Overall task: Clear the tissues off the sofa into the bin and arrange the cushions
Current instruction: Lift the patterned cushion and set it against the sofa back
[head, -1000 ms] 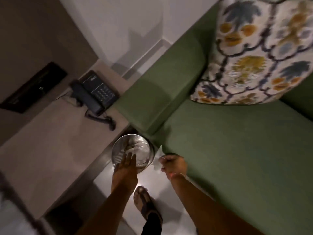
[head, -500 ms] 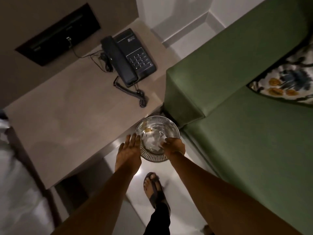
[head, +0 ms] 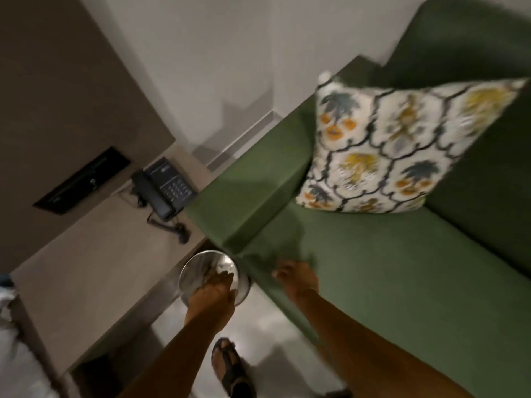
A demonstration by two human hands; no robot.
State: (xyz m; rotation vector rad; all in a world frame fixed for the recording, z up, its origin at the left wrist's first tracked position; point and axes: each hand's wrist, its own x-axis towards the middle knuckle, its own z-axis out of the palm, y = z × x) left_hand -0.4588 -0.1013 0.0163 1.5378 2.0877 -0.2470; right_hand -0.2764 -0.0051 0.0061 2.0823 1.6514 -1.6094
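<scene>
The tissue-clearing step looks about finished to me, with the cushion work next. My left hand [head: 214,294] sits low centre of the frame on the near rim of the bin [head: 198,271], fingers draped over the edge and loosely spread, not pinching anything I can make out. Something pale lies inside the bin (tissues, I'd guess, though the blur makes it hard to be sure). My right hand [head: 297,278] is just right of the bin, over the front edge of the sofa [head: 402,282] seat, fingers loosely curled and empty as far as I can tell. Both forearms run up from the bottom of the frame, the left one nearly straight, the right one angled in from the lower right. The seat in view shows no tissues. The cushion [head: 402,150] leans in the sofa corner at the upper right, well apart from both hands, so the next move means letting go of the bin and reaching up to square it.
</scene>
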